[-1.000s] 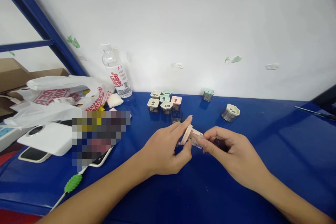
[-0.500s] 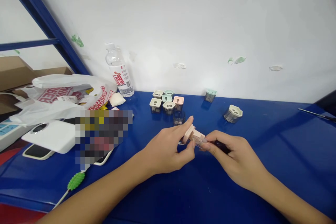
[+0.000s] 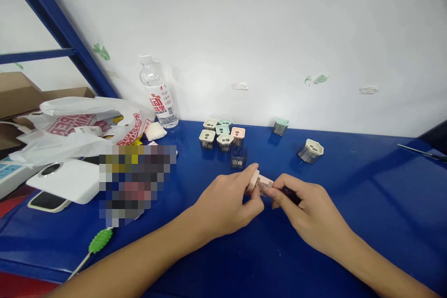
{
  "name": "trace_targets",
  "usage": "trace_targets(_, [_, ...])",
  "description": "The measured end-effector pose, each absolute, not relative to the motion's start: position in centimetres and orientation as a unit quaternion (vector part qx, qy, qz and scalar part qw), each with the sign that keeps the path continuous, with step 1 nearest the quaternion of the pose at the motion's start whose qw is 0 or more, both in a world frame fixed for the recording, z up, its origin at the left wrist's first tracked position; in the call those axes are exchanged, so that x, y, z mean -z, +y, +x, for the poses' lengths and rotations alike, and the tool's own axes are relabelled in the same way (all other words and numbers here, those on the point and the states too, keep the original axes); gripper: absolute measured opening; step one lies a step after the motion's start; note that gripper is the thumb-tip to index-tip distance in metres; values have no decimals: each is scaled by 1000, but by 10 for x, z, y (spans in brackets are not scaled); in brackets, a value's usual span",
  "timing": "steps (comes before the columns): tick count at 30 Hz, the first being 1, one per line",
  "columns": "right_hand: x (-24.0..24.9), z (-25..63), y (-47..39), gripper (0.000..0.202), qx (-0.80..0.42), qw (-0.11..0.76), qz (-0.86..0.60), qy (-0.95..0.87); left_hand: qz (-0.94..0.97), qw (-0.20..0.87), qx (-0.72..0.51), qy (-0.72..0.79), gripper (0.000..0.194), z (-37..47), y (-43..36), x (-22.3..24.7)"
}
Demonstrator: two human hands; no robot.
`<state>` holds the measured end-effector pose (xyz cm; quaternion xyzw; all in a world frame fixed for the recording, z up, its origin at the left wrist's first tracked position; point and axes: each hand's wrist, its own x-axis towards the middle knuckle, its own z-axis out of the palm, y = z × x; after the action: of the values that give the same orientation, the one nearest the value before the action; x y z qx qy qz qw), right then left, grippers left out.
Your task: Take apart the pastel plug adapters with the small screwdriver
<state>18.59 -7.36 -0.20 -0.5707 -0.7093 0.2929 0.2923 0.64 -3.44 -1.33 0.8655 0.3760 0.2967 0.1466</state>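
Note:
My left hand (image 3: 230, 202) is closed around the pink top of a pencil sharpener (image 3: 254, 182), pinching it between thumb and fingers with its inner part pointing right. My right hand (image 3: 307, 209) is closed on a screwdriver with a dark handle (image 3: 290, 194); its fingertips touch the sharpener's inner part and the tip is hidden. Just beyond my left fingers stands a dark see-through sharpener container (image 3: 239, 158), without a top. Behind it is a group of two-hole sharpeners in cream, green and pink, among them a pink one (image 3: 238, 135) and a cream one (image 3: 207, 138).
A green sharpener (image 3: 280, 126) and a cream sharpener (image 3: 310, 151) stand apart at the right. A thin rod-like tool (image 3: 419, 151) lies at the far right. At left are a water bottle (image 3: 159, 95), a plastic bag (image 3: 87, 123), a white device (image 3: 68, 181) and a green-sleeved cable (image 3: 100, 241).
The pink sharpener top has turned a little in my left hand. My right fingers have shifted slightly on the screwdriver and sit close against the sharpener. The view has moved slightly.

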Motion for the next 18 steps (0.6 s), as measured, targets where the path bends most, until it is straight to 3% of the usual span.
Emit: trace_targets(18, [0,189,-72,29,-285,302,-558,-719,832,254,-337,359,41,5,-33,9])
